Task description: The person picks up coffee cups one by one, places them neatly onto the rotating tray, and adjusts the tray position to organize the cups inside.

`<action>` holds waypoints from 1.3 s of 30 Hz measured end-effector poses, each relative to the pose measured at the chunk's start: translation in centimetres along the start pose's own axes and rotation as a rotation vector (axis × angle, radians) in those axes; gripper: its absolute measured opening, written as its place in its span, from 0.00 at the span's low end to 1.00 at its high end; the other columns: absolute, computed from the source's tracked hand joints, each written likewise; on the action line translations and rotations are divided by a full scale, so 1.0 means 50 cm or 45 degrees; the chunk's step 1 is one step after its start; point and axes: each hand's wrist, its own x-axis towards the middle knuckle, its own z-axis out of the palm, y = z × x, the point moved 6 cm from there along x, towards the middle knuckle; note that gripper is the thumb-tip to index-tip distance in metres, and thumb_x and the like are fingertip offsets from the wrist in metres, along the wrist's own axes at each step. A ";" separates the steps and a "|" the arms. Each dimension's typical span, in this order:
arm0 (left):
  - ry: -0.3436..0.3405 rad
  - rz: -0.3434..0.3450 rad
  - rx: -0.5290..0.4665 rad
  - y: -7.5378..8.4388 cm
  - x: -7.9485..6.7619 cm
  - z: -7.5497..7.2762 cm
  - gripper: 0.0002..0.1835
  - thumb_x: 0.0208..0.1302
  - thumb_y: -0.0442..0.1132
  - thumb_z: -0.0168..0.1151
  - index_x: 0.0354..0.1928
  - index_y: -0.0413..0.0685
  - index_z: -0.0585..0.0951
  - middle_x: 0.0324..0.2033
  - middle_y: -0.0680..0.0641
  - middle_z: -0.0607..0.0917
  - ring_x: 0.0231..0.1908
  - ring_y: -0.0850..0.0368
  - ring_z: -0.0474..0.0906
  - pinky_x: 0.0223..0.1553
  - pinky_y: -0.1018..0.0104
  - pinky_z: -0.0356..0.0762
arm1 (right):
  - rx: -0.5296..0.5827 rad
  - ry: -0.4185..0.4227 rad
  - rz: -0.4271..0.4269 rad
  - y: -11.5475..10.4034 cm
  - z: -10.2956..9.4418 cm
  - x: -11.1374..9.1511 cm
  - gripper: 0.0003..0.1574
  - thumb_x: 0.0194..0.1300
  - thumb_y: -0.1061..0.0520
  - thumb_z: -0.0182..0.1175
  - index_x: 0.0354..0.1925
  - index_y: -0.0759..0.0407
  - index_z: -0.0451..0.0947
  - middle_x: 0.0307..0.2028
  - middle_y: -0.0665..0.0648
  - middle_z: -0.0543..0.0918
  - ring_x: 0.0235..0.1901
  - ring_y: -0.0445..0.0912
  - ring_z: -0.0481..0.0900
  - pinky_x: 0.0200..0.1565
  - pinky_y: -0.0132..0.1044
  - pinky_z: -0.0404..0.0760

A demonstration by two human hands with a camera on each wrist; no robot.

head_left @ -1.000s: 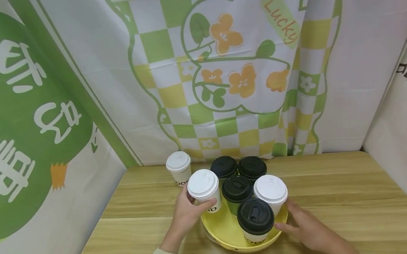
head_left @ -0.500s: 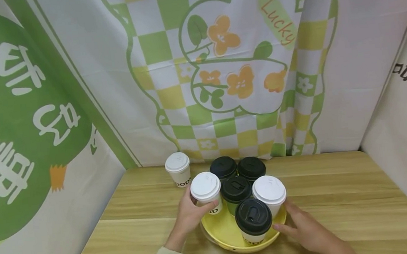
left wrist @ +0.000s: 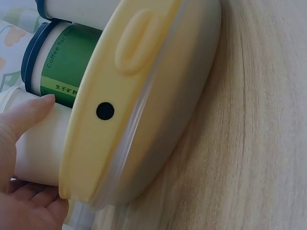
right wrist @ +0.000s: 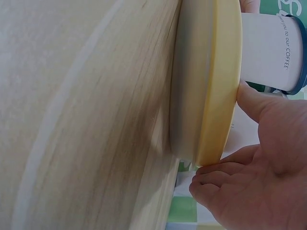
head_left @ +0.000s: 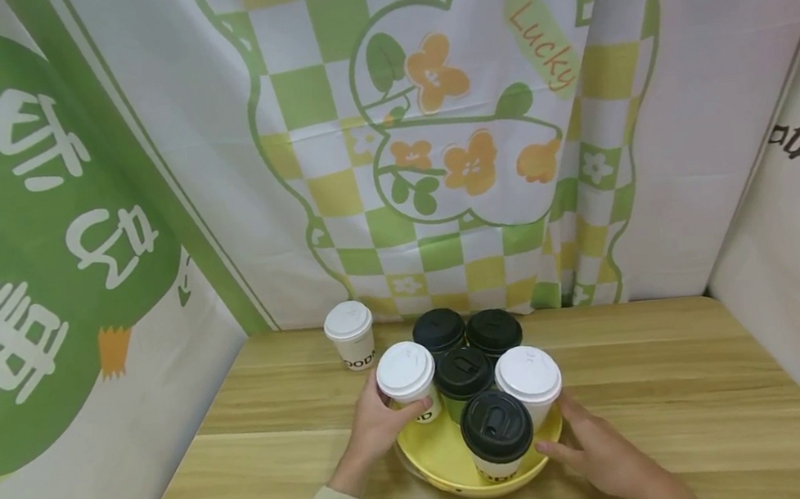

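Observation:
My left hand [head_left: 377, 423] grips a white paper cup [head_left: 405, 369] by its side, the thumb across its front. This cup stands at the left edge of a round yellow tray [head_left: 434, 451], close beside a green cup with a black lid [head_left: 463, 372]. In the left wrist view, the cup's bottom [left wrist: 45, 163] is right at the tray rim. My right hand [head_left: 604, 450] holds the tray's right side, thumb on the rim and fingers curled at its outer edge. Near it stand another white-lidded cup [head_left: 528, 375] and a white cup with a black lid [head_left: 497, 428].
Two more black-lidded cups [head_left: 439, 331] stand at the back of the tray. A white cup [head_left: 349, 333] is apart on the wooden table [head_left: 258, 430], behind left. Printed cloth [head_left: 446, 261] hangs along the table's back edge, with more cloth on both sides.
My left hand and its white cup have shifted slightly right and down, closer to the green cup. The right hand has kept its place at the tray's side.

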 end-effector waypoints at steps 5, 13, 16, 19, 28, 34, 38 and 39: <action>-0.013 0.018 -0.001 -0.001 -0.005 -0.001 0.55 0.53 0.33 0.82 0.79 0.37 0.60 0.74 0.35 0.72 0.76 0.37 0.67 0.82 0.44 0.59 | -0.017 0.012 -0.023 -0.004 0.001 -0.002 0.63 0.72 0.41 0.68 0.85 0.61 0.42 0.83 0.71 0.50 0.79 0.69 0.57 0.77 0.66 0.57; -0.069 -0.017 -0.041 0.001 -0.020 -0.015 0.53 0.55 0.35 0.82 0.79 0.38 0.61 0.77 0.35 0.69 0.80 0.36 0.60 0.83 0.42 0.52 | -0.040 0.036 -0.066 -0.007 0.000 -0.012 0.64 0.71 0.41 0.69 0.85 0.61 0.44 0.82 0.71 0.55 0.78 0.70 0.61 0.76 0.67 0.61; -0.101 -0.035 -0.032 -0.001 -0.025 -0.030 0.52 0.57 0.37 0.82 0.79 0.39 0.62 0.77 0.35 0.68 0.80 0.34 0.59 0.83 0.39 0.52 | -0.053 0.020 -0.084 -0.008 0.000 -0.017 0.66 0.70 0.38 0.68 0.86 0.60 0.41 0.83 0.69 0.53 0.79 0.69 0.59 0.77 0.67 0.60; -0.116 -0.060 0.030 -0.005 -0.030 -0.054 0.51 0.58 0.39 0.81 0.78 0.39 0.62 0.78 0.34 0.66 0.80 0.33 0.58 0.83 0.38 0.51 | -0.047 -0.010 -0.114 -0.011 -0.003 -0.025 0.68 0.71 0.36 0.67 0.86 0.57 0.37 0.84 0.68 0.49 0.80 0.68 0.55 0.77 0.67 0.57; -0.090 -0.174 0.144 -0.045 -0.020 -0.144 0.52 0.64 0.43 0.77 0.80 0.35 0.55 0.81 0.31 0.59 0.82 0.32 0.52 0.84 0.41 0.48 | -0.099 -0.095 -0.077 -0.015 -0.040 -0.039 0.68 0.71 0.31 0.64 0.86 0.57 0.37 0.82 0.72 0.53 0.79 0.72 0.56 0.75 0.72 0.59; -0.044 -0.218 0.313 -0.071 0.012 -0.191 0.50 0.68 0.46 0.73 0.80 0.32 0.54 0.81 0.29 0.58 0.82 0.30 0.52 0.81 0.37 0.53 | -0.122 -0.109 -0.044 0.012 -0.070 -0.008 0.68 0.72 0.31 0.63 0.82 0.73 0.43 0.79 0.79 0.56 0.77 0.75 0.58 0.75 0.73 0.61; -0.032 -0.245 0.411 -0.081 0.041 -0.211 0.51 0.70 0.48 0.71 0.81 0.34 0.51 0.81 0.30 0.56 0.82 0.30 0.51 0.81 0.36 0.54 | -0.092 -0.077 -0.066 0.041 -0.081 0.026 0.60 0.78 0.34 0.56 0.81 0.76 0.46 0.78 0.80 0.57 0.77 0.75 0.57 0.75 0.73 0.59; -0.025 -0.242 0.438 -0.081 0.050 -0.215 0.51 0.70 0.47 0.71 0.82 0.34 0.51 0.81 0.29 0.56 0.82 0.30 0.51 0.81 0.36 0.54 | -0.079 -0.064 -0.071 0.048 -0.083 0.035 0.57 0.80 0.35 0.54 0.81 0.75 0.47 0.78 0.80 0.58 0.77 0.75 0.58 0.75 0.73 0.59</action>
